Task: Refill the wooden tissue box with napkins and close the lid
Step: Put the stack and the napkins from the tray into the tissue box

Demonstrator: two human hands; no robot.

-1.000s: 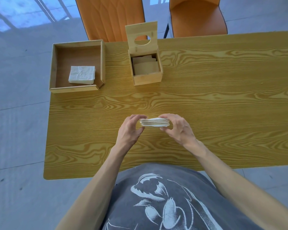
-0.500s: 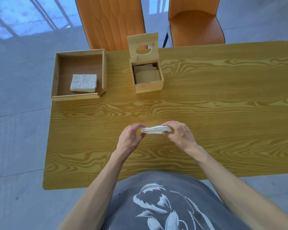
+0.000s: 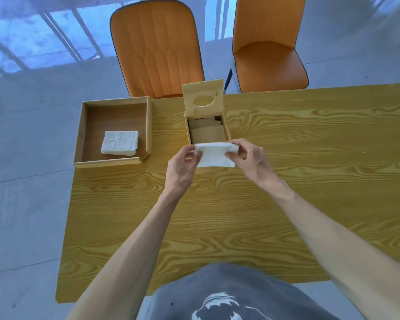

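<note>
Pinching a stack of white napkins [image 3: 215, 155] between both hands, I have my left hand [image 3: 183, 167] closed on its left end and my right hand [image 3: 249, 160] closed on its right end, holding it in the air just in front of the wooden tissue box [image 3: 208, 132]. The lid [image 3: 203, 98] stands upright at the far side, so the mouth is open; inside I see only brown, no white napkins. Loading and closing are both left, I judge. A second stack [image 3: 120, 146] waits in the wooden tray [image 3: 83, 135] at my left. The box's walls look snug for this stack, while the worktop [image 3: 310, 181] around lies bare.
</note>
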